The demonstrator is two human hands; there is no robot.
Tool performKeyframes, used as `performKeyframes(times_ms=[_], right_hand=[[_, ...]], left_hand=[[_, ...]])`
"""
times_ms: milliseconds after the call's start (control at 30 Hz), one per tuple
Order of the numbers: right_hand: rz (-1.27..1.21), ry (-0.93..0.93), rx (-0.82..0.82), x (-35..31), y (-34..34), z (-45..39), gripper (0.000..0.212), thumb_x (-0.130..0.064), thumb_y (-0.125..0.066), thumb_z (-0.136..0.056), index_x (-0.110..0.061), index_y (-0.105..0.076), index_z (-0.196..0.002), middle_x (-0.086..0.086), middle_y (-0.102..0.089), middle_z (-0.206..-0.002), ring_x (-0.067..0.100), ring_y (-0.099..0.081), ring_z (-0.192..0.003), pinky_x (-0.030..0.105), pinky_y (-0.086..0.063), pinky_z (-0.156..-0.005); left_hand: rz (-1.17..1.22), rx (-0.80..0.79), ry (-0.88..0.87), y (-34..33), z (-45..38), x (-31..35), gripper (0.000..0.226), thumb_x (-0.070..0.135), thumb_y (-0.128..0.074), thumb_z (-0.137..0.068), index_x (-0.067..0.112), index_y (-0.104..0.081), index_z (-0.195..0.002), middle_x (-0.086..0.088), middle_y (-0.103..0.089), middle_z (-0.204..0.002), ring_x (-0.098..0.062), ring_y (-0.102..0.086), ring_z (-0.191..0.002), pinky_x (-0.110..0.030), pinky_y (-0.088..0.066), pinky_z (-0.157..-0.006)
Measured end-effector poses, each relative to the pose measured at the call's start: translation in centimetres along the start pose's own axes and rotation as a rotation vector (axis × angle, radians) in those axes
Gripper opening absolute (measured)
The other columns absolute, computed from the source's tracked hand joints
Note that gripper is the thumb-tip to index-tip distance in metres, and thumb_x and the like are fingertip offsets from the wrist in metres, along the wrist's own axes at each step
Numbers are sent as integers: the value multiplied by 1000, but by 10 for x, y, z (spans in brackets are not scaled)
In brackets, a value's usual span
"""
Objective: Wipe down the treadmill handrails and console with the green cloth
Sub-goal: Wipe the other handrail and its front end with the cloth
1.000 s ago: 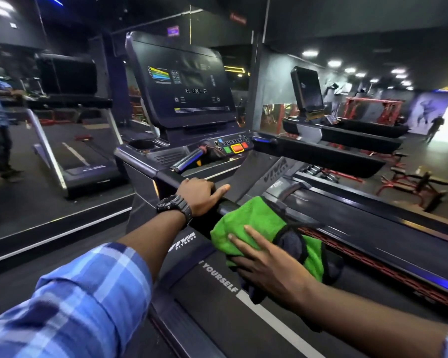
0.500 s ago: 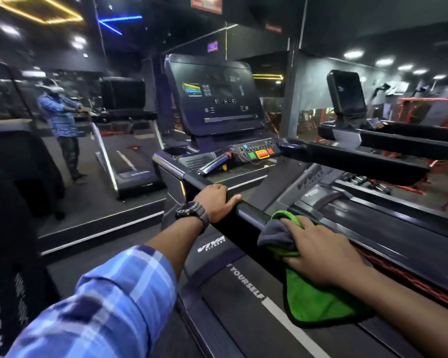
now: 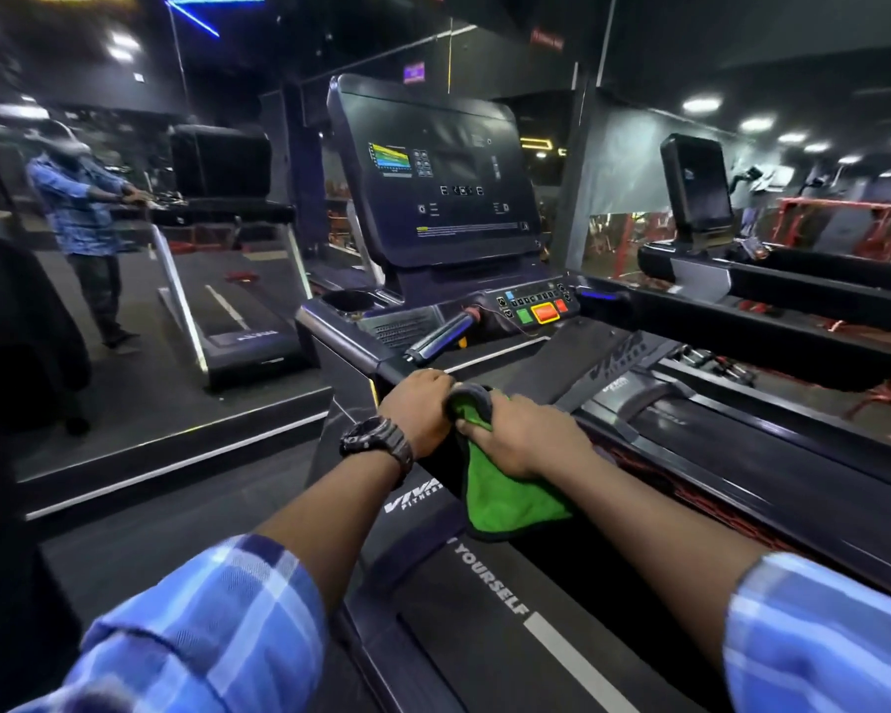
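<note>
Left hand: the left hand (image 3: 419, 410) is seen curled over the top of the left handrail (image 3: 389, 370), its fingers wrapped down round the bar and its knuckles turned toward the console; a dark wristwatch (image 3: 377, 444) is worn just behind it.
Right hand: the right hand (image 3: 523, 438) is laid on the same rail just beside the left hand, and the green cloth (image 3: 505, 494) is gripped under it, the thumb pressed in against the fabric and the fingers bent over the far side of the bar (their tips are hidden).
Cloth: the green cloth is draped over the left handrail, touching the left hand at its bunched grey edge; most of it hangs down the near side of the rail, green with a dark border.
Handrail: only a short stretch of bare rail is shown ahead of the left hand, running up to the console base.
Console: the console (image 3: 443, 182) is stood upright beyond the hands, well apart from the cloth, its dark screen lit with a small coloured graph at the upper left.
Button panel: a button panel (image 3: 536, 307) with green, orange and red keys is set below the screen.
Belt: the treadmill belt (image 3: 489, 635) is crossed by a white stripe and the word YOURSELF.
Sleeves: both forearms are shown bare, with blue checked sleeves (image 3: 201, 630) rolled back.
Mirror: a person in a blue shirt (image 3: 81, 208) is reflected at the left, beside another treadmill.
</note>
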State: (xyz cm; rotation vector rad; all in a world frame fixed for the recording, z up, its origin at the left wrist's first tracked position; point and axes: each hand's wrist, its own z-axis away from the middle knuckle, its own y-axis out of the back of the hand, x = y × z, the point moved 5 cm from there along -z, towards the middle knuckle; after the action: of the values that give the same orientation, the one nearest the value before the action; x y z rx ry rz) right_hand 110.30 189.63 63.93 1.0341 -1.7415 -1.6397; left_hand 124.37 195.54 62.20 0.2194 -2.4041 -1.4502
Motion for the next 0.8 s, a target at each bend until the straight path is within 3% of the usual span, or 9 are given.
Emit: performKeyframes(times_ms=[167, 367, 500, 667, 800], right_hand=[[29, -11, 32, -3, 2, -2, 76, -80, -36, -80, -21, -47, -127, 15, -59, -128, 37, -58, -115, 46, -45, -91], [143, 25, 96, 3, 10, 40, 81, -75, -62, -68, -15, -46, -119, 13, -61, -119, 34, -61, -109, 43, -47, -86], [195, 17, 116, 25, 17, 82, 83, -74, -66, -66, -15, -44, -119, 14, -58, -118, 34, -60, -108, 43, -48, -84], [231, 8, 108, 61, 35, 152, 81, -73, -63, -71, -15, -43, -124, 13, -56, -121, 33, -61, -106, 41, -47, -81], [320, 26, 45, 102, 61, 218, 74, -74, -58, -74, -17, -48, -120, 12, -60, -118, 32, -61, -104, 38, -46, -76]], left_hand=[[7, 38, -56, 3, 2, -1, 52, 27, -37, -69, 0, -65, -103, -19, -67, -107, -36, -59, -106, -44, -43, -98], [-66, -37, -7, 9, 13, 29, 71, 48, -21, -67, 4, -64, -102, -16, -66, -106, -36, -59, -102, -43, -46, -93], [-108, -94, -34, 16, 31, 74, 48, 43, -34, -75, 8, -62, -94, -15, -65, -102, -36, -60, -99, -39, -46, -90], [-160, -145, -98, 19, 47, 141, 40, 47, -43, -82, 15, -64, -95, -10, -67, -101, -34, -63, -100, -39, -52, -81], [-106, -133, -61, 24, 43, 211, 56, 58, -33, -97, 13, -65, -90, -10, -69, -96, -32, -64, -94, -33, -44, -68]])
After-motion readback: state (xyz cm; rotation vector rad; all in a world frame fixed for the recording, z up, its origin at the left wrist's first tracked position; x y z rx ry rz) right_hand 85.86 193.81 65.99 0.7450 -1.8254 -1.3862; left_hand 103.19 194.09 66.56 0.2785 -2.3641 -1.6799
